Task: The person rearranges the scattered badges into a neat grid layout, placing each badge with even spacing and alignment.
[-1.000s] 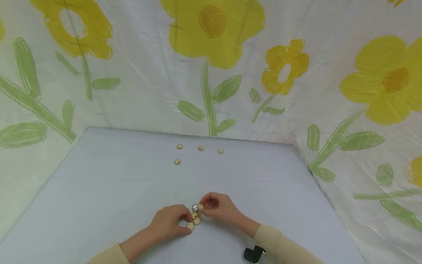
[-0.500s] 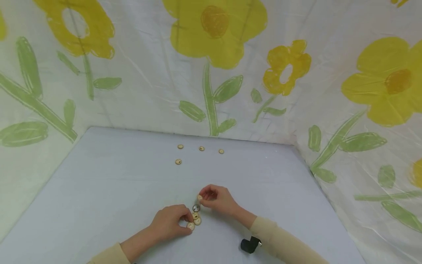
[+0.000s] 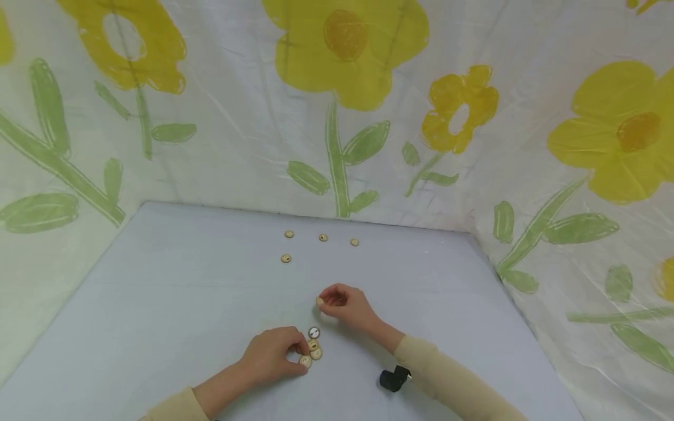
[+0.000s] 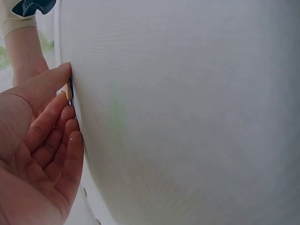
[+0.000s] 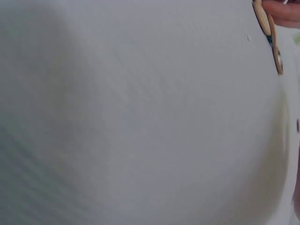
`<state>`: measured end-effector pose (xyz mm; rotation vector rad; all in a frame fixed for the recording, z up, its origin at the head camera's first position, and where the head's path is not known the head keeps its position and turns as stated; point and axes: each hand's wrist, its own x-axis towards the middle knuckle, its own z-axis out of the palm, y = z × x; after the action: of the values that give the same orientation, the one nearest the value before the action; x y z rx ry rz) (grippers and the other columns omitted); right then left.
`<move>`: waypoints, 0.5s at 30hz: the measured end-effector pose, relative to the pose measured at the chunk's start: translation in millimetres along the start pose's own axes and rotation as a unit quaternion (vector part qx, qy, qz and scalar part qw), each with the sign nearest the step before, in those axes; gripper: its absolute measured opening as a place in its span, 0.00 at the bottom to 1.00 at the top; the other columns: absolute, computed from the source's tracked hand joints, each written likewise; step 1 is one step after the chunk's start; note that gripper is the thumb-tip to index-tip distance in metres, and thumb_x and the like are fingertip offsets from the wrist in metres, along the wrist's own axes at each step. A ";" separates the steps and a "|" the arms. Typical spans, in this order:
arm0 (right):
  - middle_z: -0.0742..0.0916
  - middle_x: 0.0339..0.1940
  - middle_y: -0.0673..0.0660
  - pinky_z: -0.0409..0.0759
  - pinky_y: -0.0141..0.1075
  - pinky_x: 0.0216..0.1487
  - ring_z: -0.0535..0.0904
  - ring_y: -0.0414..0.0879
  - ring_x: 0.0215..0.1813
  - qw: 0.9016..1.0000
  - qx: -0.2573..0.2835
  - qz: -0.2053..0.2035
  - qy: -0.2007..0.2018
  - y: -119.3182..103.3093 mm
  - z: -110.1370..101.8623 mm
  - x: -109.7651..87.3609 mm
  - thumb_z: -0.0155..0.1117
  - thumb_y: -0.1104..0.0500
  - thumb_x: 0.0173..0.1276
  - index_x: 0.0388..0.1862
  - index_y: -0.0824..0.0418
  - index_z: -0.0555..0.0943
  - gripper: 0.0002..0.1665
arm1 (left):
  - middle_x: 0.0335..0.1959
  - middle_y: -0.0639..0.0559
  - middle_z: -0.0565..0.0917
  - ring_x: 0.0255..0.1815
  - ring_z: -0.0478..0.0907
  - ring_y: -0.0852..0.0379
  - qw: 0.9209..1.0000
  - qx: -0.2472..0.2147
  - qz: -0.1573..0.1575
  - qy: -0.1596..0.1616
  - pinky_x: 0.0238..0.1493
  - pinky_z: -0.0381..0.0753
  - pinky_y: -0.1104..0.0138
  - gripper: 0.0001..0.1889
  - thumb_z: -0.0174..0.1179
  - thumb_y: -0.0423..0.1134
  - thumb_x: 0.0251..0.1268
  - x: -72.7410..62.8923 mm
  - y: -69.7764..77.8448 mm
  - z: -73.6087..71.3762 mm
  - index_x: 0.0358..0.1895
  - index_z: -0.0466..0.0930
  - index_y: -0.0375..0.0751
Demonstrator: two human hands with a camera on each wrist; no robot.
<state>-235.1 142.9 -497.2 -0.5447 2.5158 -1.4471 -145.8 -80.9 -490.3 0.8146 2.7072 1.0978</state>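
Note:
My right hand [image 3: 347, 307] pinches a small round wooden disc [image 3: 319, 301] between thumb and fingertips, over the middle of the table. Lower left, my left hand [image 3: 271, 356] holds another pale wooden disc [image 3: 305, 361], thumb at its near edge and index finger at its far side. Against that hand's fingertips lie two more wooden discs, a face-marked one [image 3: 313, 345] overlapping a paler one [image 3: 316, 354]. Just beyond them is a dark-rimmed disc [image 3: 313, 332] with a white and black middle. The left wrist view shows my left fingers [image 4: 68, 159] curved along the tabletop.
Several wooden discs lie toward the back of the table [image 3: 184, 280], including a left one [image 3: 289, 234] and a right one [image 3: 354, 242]. A black camera device [image 3: 395, 379] sits by the right sleeve. A flower-printed curtain [image 3: 237, 117] surrounds the table.
My right hand has moved away from the dark-rimmed disc toward the back of the table, carrying its wooden disc. The left hand has stayed at the cluster of discs.

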 end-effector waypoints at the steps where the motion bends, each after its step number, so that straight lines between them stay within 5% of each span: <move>1: 0.84 0.33 0.49 0.76 0.31 0.38 0.79 0.42 0.37 1.000 0.001 -0.001 0.002 0.3 -0.3 1.5 0.71 0.55 0.62 0.43 0.57 0.83 0.12 | 0.30 0.70 0.77 0.34 0.74 0.70 1.000 0.000 0.001 0.001 0.34 0.74 0.67 0.11 0.74 0.44 0.46 -0.1 -0.2 0.2 0.32 0.81 0.55; 15: 0.84 0.32 0.49 0.76 0.32 0.37 0.78 0.41 0.35 0.999 -0.004 0.015 0.033 5.6 -6.0 26.6 0.71 0.54 0.62 0.42 0.58 0.84 0.13 | 0.30 0.70 0.77 0.33 0.73 0.70 1.000 0.000 -0.007 -0.006 0.34 0.73 0.67 0.11 0.74 0.45 0.46 -0.3 1.0 -0.5 0.31 0.80 0.56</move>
<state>-262.7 139.4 -498.5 -0.4650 2.5701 -1.4672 -145.2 -80.7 -489.3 0.7984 2.6990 1.0865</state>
